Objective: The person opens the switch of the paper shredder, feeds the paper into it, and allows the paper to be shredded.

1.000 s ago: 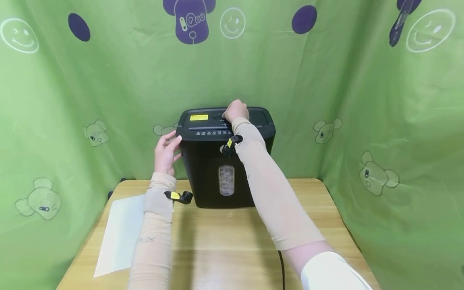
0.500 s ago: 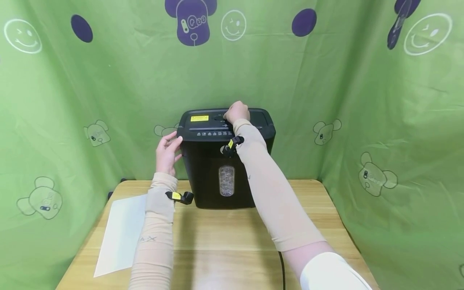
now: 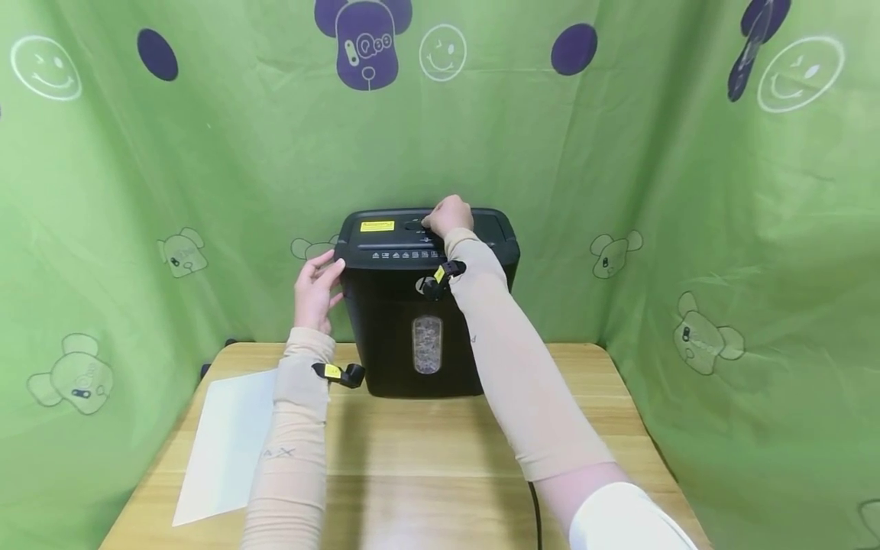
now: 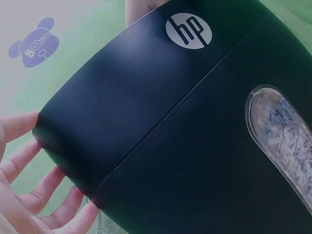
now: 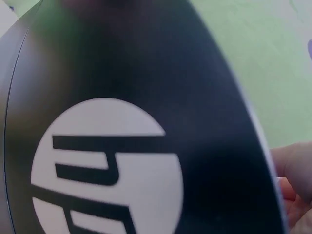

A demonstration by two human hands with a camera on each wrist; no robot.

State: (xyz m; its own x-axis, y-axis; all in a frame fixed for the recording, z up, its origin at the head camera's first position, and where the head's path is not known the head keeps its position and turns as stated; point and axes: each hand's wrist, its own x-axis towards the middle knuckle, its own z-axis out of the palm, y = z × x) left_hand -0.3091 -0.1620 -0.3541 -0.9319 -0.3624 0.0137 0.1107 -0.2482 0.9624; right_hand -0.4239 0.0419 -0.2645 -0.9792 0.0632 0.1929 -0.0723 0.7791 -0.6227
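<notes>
A black HP paper shredder (image 3: 392, 328) stands upright at the back of the table, a clear window (image 3: 427, 345) in its front showing shredded paper. My left hand (image 3: 315, 290) rests spread fingers (image 4: 46, 190) against the left side of its head. On the shredder's top, my right hand (image 3: 450, 216) has its fingers curled, a fingertip right at the dark oval control (image 3: 414, 226). In the right wrist view that hand (image 5: 297, 183) shows only partly behind the shredder's edge. The paper slot is partly covered by the right wrist.
A white sheet of paper (image 3: 223, 443) lies flat on the wooden table (image 3: 412, 473), left of the shredder and partly under the left forearm. A black cord (image 3: 535, 516) runs off the front, near the right arm. Green curtains (image 3: 275, 137) enclose the back and sides.
The view shifts slightly. Both hands keep their places, the left on the shredder's side and the right on its top; the right hand shifts only very slightly about the control.
</notes>
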